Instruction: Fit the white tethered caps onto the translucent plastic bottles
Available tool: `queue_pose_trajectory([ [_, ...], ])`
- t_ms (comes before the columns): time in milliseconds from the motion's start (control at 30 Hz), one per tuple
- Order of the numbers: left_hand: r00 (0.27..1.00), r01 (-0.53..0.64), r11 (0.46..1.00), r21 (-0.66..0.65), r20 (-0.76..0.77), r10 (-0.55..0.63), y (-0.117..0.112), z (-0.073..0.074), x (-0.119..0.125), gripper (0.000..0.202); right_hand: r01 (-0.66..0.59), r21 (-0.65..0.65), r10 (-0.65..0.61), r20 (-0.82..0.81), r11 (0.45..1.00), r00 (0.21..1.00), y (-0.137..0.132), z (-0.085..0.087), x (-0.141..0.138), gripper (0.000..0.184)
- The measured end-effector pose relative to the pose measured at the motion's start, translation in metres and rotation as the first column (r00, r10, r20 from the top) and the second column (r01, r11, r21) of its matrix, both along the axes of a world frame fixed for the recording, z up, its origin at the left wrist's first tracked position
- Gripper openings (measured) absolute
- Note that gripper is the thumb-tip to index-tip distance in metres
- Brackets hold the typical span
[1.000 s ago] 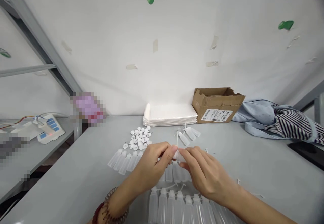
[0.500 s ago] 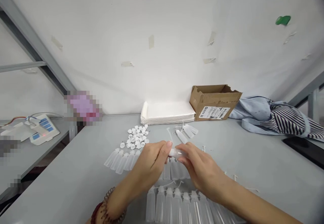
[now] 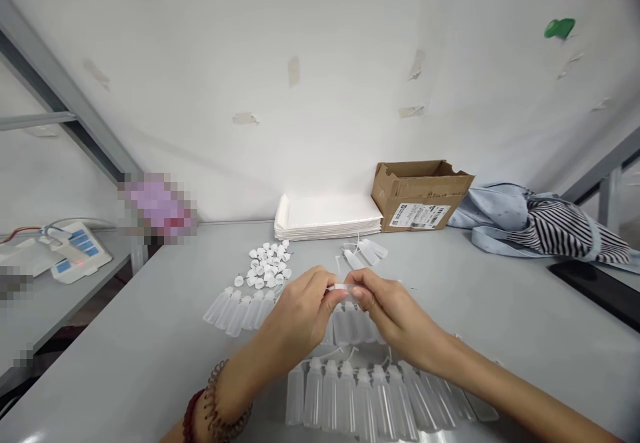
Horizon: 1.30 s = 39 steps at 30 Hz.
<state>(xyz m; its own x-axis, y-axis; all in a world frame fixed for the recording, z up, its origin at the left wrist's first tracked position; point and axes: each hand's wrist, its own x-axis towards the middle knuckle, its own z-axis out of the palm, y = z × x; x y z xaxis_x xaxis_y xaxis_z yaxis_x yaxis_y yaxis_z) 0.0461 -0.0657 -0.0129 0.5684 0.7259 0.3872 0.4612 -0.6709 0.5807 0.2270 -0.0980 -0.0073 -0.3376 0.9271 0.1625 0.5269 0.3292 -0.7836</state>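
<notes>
My left hand [image 3: 303,313] and my right hand [image 3: 393,313] meet above the grey table [image 3: 500,323], both pinching one small translucent plastic bottle [image 3: 345,287] held sideways between their fingertips. Beneath and nearer to me lies a row of several similar dropper bottles [image 3: 360,396]. Another short row of bottles [image 3: 240,308] lies left of my left hand. A pile of small white caps [image 3: 267,268] sits just beyond it. A few capped bottles [image 3: 365,253] lie farther back.
A stack of white sheets [image 3: 327,216] and an open cardboard box [image 3: 420,193] stand against the white wall. Blue and striped cloth [image 3: 540,229] lies at the right, with a dark flat object [image 3: 600,289] near the right edge. A device with blue buttons [image 3: 75,256] sits on the left bench.
Both hands have stayed joined on the small bottle and risen slightly in view. The camera has tilted down, so more of the near row of bottles shows.
</notes>
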Motion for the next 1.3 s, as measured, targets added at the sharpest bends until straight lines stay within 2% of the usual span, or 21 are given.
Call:
queue_pose_trajectory([
  [100, 0.999, 0.032, 0.998, 0.06, -0.003, -0.032, 0.001, -0.002, 0.0, 0.023, -0.043, -0.155, 0.025, -0.115, 0.987, 0.993, 0.003, 0.004, 0.002, 0.029],
  [200, 0.998, 0.057, 0.998, 0.037, 0.001, -0.057, 0.002, -0.001, -0.002, 0.019, -0.075, -0.187, 0.054, -0.113, 0.979, 0.992, 0.006, 0.002, 0.005, 0.03],
  [267, 0.998, 0.065, 0.998, 0.017, 0.005, -0.065, 0.004, -0.001, -0.002, 0.015, -0.081, -0.11, 0.079, -0.021, 0.991, 0.997, 0.008, -0.001, 0.007, 0.027],
  [367, 0.998, 0.056, 0.998, 0.025, 0.016, -0.057, 0.007, -0.003, -0.002, 0.01, -0.098, 0.11, 0.076, 0.186, 0.989, 0.98, 0.011, -0.006, 0.01, 0.022],
  [500, 0.998, 0.034, 0.999, 0.028, 0.044, -0.035, 0.01, -0.009, 0.0, 0.009, -0.128, 0.412, -0.071, 0.434, 0.902, 0.898, 0.016, -0.013, 0.011, 0.019],
  [567, 0.998, 0.008, 1.0, 0.002, 0.066, -0.008, 0.012, -0.01, 0.0, 0.01, -0.15, 0.473, -0.098, 0.46, 0.868, 0.883, 0.02, -0.015, 0.01, 0.015],
  [633, 0.993, -0.063, 0.998, -0.027, 0.1, 0.065, 0.015, -0.008, -0.003, 0.012, -0.16, 0.441, -0.062, 0.447, 0.883, 0.892, 0.025, -0.013, 0.009, 0.013],
  [733, 0.947, -0.252, 0.964, -0.083, 0.186, 0.264, 0.021, 0.0, -0.012, 0.016, -0.102, 0.305, -0.054, 0.465, 0.947, 0.884, 0.04, -0.007, 0.005, 0.013],
  [833, 0.862, -0.399, 0.895, -0.2, 0.251, 0.44, 0.029, 0.011, -0.023, 0.019, 0.018, 0.185, -0.128, 0.604, 0.983, 0.786, 0.06, -0.002, 0.0, 0.013],
  [900, 0.815, -0.463, 0.849, -0.254, 0.254, 0.521, 0.036, 0.015, -0.03, 0.023, 0.076, 0.174, -0.175, 0.677, 0.982, 0.715, 0.074, -0.001, -0.004, 0.016],
  [967, 0.79, -0.536, 0.811, -0.235, 0.199, 0.58, 0.044, 0.014, -0.038, 0.027, 0.101, 0.192, -0.209, 0.714, 0.976, 0.669, 0.085, -0.003, -0.009, 0.019],
  [1100, 0.792, -0.604, 0.787, -0.127, 0.009, 0.61, 0.061, 0.006, -0.055, 0.025, 0.116, 0.208, -0.236, 0.774, 0.971, 0.587, 0.096, -0.009, -0.015, 0.022],
  [1300, 0.867, -0.484, 0.869, -0.108, -0.198, 0.458, 0.066, -0.008, -0.059, 0.015, 0.131, 0.183, -0.225, 0.808, 0.974, 0.545, 0.1, -0.011, -0.014, 0.021],
])
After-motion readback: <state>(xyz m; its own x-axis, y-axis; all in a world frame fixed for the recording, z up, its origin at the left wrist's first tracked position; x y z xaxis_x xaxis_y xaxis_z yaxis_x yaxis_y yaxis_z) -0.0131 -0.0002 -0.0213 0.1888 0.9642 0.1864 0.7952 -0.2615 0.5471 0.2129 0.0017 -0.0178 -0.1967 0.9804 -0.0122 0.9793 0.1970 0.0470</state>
